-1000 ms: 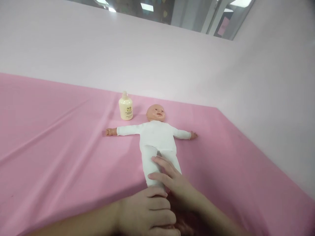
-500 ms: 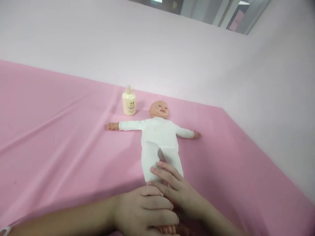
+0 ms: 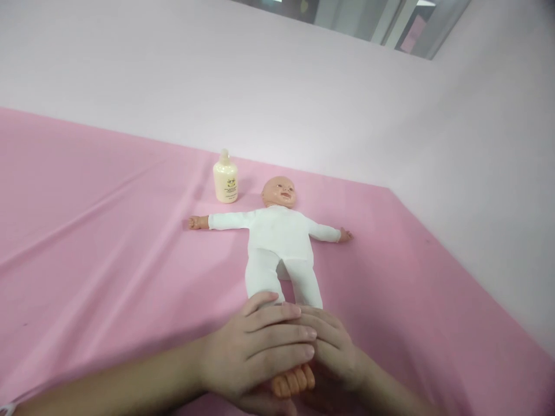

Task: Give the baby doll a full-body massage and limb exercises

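Observation:
A baby doll (image 3: 281, 234) in a white cloth body lies on its back, arms spread and head at the far end. Its legs point toward me. My left hand (image 3: 258, 346) wraps across the doll's lower leg, with the bare toes (image 3: 293, 381) showing below the fingers. Close against it, my right hand (image 3: 333, 341) curls over the lower legs from the right side, its fingertips partly hidden under my left fingers. The shins and most of the feet are covered by both hands.
A pale yellow pump bottle (image 3: 225, 180) stands upright left of the doll's head. Pink cloth (image 3: 130, 248) with creases covers the table. A white wall (image 3: 260, 98) rises behind it, with a window (image 3: 355, 23) at the top.
My left hand has slid up the leg, uncovering more of the toes. My right hand has drawn back from the thigh, and its outstretched fingers have curled in beside my left hand.

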A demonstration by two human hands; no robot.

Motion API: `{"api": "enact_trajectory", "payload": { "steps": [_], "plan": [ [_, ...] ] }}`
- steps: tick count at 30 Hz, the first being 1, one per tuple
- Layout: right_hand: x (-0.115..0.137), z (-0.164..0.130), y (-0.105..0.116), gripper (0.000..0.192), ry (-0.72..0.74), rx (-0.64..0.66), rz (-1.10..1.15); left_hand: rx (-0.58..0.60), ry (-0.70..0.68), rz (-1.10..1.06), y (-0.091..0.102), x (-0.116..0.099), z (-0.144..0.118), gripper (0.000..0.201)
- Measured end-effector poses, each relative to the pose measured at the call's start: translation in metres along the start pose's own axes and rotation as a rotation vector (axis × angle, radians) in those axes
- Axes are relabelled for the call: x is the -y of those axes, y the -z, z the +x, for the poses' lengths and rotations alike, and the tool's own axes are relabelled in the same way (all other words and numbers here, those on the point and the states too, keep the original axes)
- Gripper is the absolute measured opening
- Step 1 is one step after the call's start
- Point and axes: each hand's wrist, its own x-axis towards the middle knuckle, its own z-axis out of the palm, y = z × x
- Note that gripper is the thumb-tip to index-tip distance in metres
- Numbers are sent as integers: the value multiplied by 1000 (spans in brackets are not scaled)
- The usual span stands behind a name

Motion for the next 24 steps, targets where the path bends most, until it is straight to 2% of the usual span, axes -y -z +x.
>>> {"api": "enact_trajectory", "payload": {
  "steps": [3,7,12,19,24],
  "plan": [
    [-2,1,0,22,-15,-6,25,44,44,14,2,1,-2,54],
    [-6,1,-1,5,44,-87,0,59,98,-10,4,1,-2,45],
    [-7,-1,-4,7,18,-91,-30,56,102,-64,7,4,2,43],
    [-6,0,-6,6,17,-128,-36,86,83,-119,7,5,-1,57],
    [-6,2,-11,13,76,-32,12,111,67,-97,6,4,-8,57]
  ]
}}
